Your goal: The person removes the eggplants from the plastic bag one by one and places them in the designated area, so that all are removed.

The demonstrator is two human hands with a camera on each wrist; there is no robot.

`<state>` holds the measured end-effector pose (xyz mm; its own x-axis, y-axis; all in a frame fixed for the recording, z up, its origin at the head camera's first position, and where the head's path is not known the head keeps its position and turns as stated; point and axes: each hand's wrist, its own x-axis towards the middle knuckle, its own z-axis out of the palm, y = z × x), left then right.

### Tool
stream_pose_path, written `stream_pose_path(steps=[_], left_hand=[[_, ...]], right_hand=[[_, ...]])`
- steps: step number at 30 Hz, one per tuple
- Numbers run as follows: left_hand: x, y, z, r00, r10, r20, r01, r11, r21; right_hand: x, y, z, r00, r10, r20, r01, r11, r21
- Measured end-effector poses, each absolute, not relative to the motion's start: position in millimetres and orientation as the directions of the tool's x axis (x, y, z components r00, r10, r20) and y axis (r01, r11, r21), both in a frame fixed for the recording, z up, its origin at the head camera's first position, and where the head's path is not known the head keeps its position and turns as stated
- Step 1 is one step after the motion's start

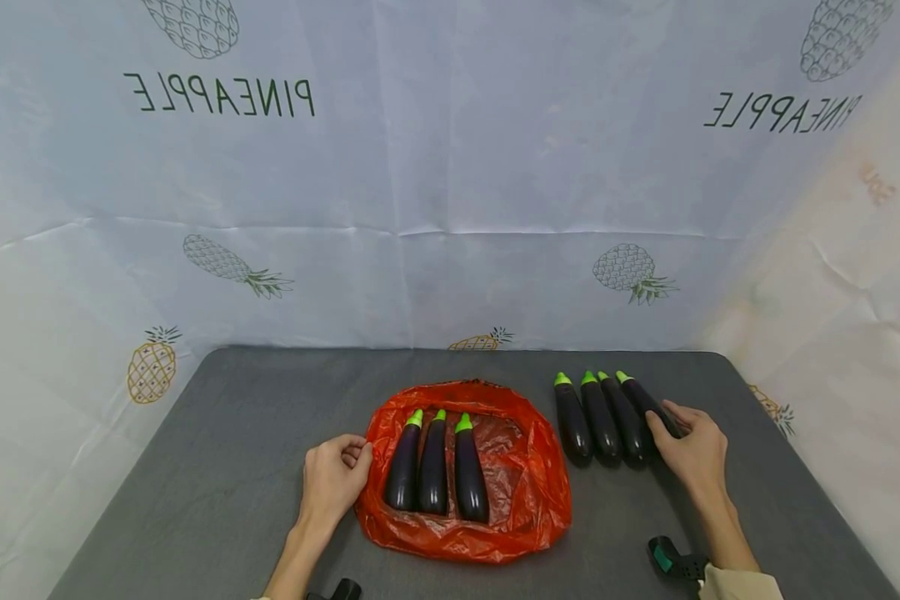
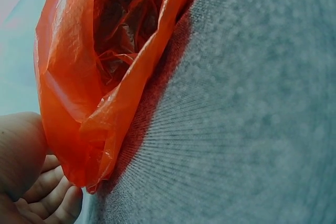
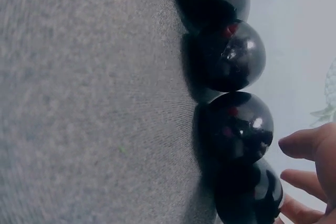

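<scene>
An orange-red plastic bag (image 1: 536,467) lies spread with its mouth facing up, and three dark eggplants (image 1: 432,471) with green caps rest side by side in it. My left hand (image 1: 337,471) pinches the left edge of the bag between thumb and curled fingers; the gathered plastic (image 2: 92,150) shows in the left wrist view. To the right of the bag, several more eggplants (image 1: 602,421) lie in a row. My right hand (image 1: 693,446) is at the rightmost eggplant (image 3: 249,195), thumb and fingers parted, fingertips right beside its upper side.
All of this lies on a dark grey cloth-covered table (image 1: 262,417). A pale curtain (image 1: 420,167) printed with pineapples hangs at the back and sides. Black wrist devices (image 1: 675,558) show near the forearms.
</scene>
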<state>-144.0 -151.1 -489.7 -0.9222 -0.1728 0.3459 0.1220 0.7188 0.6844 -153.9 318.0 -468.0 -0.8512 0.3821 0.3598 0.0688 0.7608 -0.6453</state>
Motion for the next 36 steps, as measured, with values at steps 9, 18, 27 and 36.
stream_pose_path(steps=[9, 18, 27, 36], left_hand=[[-144.7, -150.7, -489.0, -0.921, -0.166, 0.353, 0.133, 0.717, 0.684], [-143.9, -150.8, -488.2, -0.917, -0.162, 0.365, 0.145, 0.717, 0.681], [-142.9, -151.2, -488.4, -0.918, -0.168, 0.358, 0.134, 0.720, 0.681], [-142.6, -151.2, -489.1, -0.916, -0.165, 0.366, 0.142, 0.720, 0.680]], right_hand=[[-151.4, 310.4, -459.9, -0.852, 0.401, 0.337, 0.066, 0.721, -0.690], [-147.0, 290.6, -449.5, -0.856, 0.381, 0.350, 0.017, 0.696, -0.718], [-143.1, 270.4, -440.5, -0.873, 0.331, 0.357, -0.048, 0.671, -0.740], [-136.9, 244.8, -432.4, -0.888, 0.274, 0.368, -0.131, 0.618, -0.775]])
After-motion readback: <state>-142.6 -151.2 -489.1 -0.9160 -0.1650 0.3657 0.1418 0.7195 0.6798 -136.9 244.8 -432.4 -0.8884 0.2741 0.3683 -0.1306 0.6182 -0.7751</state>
